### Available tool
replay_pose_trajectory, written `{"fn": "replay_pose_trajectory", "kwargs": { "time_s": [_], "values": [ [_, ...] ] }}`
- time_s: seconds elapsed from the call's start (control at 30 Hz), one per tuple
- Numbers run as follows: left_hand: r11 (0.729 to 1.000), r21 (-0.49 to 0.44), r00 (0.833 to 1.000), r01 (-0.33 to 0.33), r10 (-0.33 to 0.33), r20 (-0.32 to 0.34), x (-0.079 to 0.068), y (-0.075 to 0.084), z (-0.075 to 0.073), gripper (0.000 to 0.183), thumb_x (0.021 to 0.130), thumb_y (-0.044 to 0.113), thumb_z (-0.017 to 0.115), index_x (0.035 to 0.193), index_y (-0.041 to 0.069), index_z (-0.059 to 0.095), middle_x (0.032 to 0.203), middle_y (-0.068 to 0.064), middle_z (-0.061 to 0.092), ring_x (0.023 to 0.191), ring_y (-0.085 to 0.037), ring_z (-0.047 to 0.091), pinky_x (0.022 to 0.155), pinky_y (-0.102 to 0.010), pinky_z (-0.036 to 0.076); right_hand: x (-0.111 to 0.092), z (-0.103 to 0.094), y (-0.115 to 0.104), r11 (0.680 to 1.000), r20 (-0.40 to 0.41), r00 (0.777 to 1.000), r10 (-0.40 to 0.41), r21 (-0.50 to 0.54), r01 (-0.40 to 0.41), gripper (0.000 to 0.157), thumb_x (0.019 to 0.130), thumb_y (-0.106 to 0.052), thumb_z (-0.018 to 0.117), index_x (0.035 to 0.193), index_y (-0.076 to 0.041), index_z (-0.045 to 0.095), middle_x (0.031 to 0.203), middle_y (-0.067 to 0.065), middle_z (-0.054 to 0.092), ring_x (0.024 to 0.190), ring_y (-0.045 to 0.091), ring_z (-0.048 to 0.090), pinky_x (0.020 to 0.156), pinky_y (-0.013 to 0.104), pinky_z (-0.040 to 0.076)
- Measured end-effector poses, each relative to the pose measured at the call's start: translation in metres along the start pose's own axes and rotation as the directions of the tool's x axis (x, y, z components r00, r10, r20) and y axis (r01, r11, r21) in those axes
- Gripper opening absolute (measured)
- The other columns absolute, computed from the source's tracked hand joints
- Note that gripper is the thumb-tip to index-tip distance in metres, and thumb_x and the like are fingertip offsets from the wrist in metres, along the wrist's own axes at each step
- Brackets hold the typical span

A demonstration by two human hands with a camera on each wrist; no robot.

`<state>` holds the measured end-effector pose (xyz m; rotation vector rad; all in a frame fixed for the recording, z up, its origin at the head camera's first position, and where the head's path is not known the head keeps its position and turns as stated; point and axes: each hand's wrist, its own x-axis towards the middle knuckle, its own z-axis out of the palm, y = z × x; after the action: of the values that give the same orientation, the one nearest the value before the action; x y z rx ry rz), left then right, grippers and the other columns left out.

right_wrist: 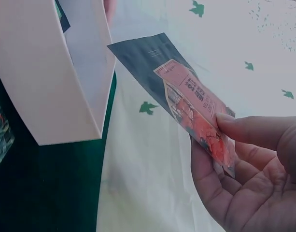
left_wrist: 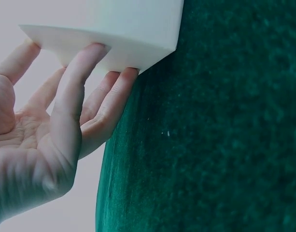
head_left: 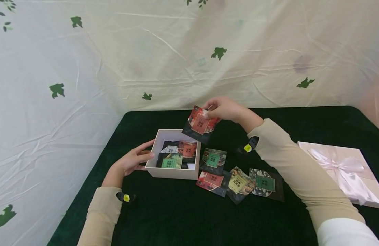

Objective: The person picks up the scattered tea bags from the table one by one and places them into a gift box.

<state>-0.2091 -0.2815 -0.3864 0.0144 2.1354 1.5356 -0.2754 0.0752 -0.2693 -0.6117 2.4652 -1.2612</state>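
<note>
My right hand (head_left: 224, 109) pinches a flat sachet (head_left: 200, 124) by its upper edge, above the back right corner of the white box (head_left: 177, 174). The sachet has a red picture, a pink label and a dark lower part; in the right wrist view the thumb lies on its printed face. Against the outer left wall of the box rests my left hand (head_left: 132, 160), its fingers spread and fairly straight, with fingertips touching the wall in the left wrist view. Inside the box lie a green-labelled sachet (head_left: 170, 161), a red-labelled sachet (head_left: 188, 151) and a white-labelled sachet (head_left: 170, 148).
Just right of the box, several sachets lie on the dark green cloth (head_left: 165, 212), among them a yellow-labelled sachet (head_left: 237, 184) and a green-labelled one (head_left: 265, 183). A pale pink lid (head_left: 334, 153) with a ribbon bow lies at the far right, beyond the right forearm.
</note>
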Motion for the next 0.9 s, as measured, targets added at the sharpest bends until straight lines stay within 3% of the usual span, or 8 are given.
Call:
{"fn": "replay_pose_trajectory", "kwargs": {
  "time_s": [0.47,0.9],
  "values": [
    [1.000,-0.003,1.000,0.004,-0.004,0.002,0.001,0.000,0.000,0.069,0.096,0.029,0.056,0.153,0.030,0.017,0.152,-0.023,0.025,0.126,-0.038,0.042,0.093,-0.048,0.049,0.019,0.033,-0.006,0.993,0.111,0.987,-0.115,0.009,0.115,0.024,0.091,-0.009,0.061,0.113,0.000,0.063,0.100,0.013,0.069,0.088,0.019,0.064,0.074,0.033,0.053],
    [1.000,-0.016,1.000,-0.001,0.002,0.012,0.001,0.000,-0.001,0.070,0.096,0.032,0.056,0.153,0.029,0.016,0.152,-0.023,0.024,0.128,-0.039,0.041,0.094,-0.048,0.048,0.029,0.066,-0.003,0.988,0.211,0.966,-0.152,-0.001,0.156,0.021,0.091,-0.007,0.062,0.111,-0.001,0.063,0.093,0.009,0.068,0.079,0.013,0.061,0.073,0.028,0.050]
  ]
}}
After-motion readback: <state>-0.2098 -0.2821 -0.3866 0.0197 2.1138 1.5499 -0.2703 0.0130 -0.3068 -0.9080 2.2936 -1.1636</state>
